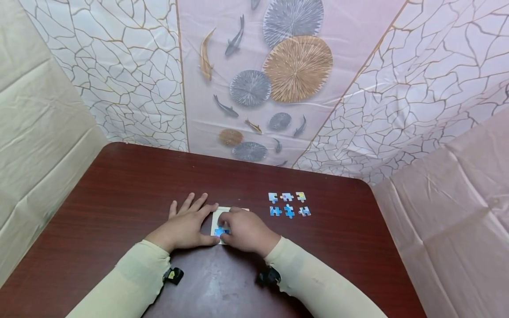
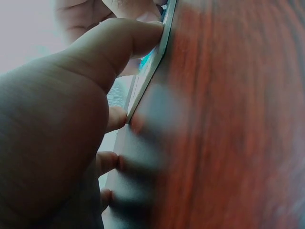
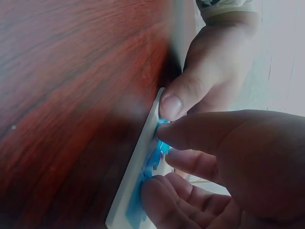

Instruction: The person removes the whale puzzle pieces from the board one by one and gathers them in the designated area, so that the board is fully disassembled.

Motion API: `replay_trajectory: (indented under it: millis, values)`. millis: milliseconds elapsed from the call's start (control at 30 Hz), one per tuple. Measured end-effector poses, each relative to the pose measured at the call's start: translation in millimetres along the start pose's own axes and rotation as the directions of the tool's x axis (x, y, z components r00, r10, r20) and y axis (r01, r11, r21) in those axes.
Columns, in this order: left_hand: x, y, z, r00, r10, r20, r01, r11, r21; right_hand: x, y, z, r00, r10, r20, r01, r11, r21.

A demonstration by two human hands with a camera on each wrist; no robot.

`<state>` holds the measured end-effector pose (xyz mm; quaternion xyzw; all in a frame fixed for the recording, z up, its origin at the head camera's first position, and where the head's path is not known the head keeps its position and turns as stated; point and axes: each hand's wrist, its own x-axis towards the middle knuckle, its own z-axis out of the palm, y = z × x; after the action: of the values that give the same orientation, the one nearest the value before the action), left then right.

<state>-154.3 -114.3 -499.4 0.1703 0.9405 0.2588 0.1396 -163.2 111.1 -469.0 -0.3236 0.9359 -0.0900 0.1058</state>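
Observation:
A small cream puzzle tray (image 1: 215, 221) lies flat on the dark red table, with blue jigsaw pieces (image 1: 219, 231) in its near part. My left hand (image 1: 185, 227) is spread at the left side of the tray. Its thumb rests on the near left corner and its index fingertip touches the far left corner. Over the tray, my right hand (image 1: 246, 230) has its fingers curled down and pinches a blue puzzle piece (image 3: 163, 145) between thumb and fingers, low at the tray surface. The right hand hides much of the tray's right side in the head view.
To the right of the tray, loose puzzle pieces lie in two rows, among them a blue piece (image 1: 289, 211) and a yellowish piece (image 1: 301, 197). A patterned cloth (image 1: 250, 88) hangs behind the table's far edge (image 1: 238, 162), with plain cloth at both sides.

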Motion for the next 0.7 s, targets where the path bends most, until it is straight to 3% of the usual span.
replay_trajectory:
  millis: [200,333,533,700]
  values:
    - [0.1,0.2,0.2,1.000,0.002,0.001,-0.002,1.000,-0.001,-1.9,0,0,1.000,0.008,-0.017,-0.007,0.999,0.048]
    - [0.8,0.5,0.9,1.000,-0.003,0.005,0.003,1.000,-0.002,-6.6,1,3,0.999,0.025,-0.045,-0.018,0.987,0.160]
    - [0.8,1.0,0.5,1.000,-0.010,0.001,0.010,1.000,-0.006,-11.6,8,7,0.996,0.077,-0.052,-0.049,0.913,0.406]
    - [0.6,0.2,0.7,1.000,-0.016,0.007,0.016,1.000,-0.006,-14.2,14,2,0.995,0.098,-0.016,-0.078,0.871,0.486]
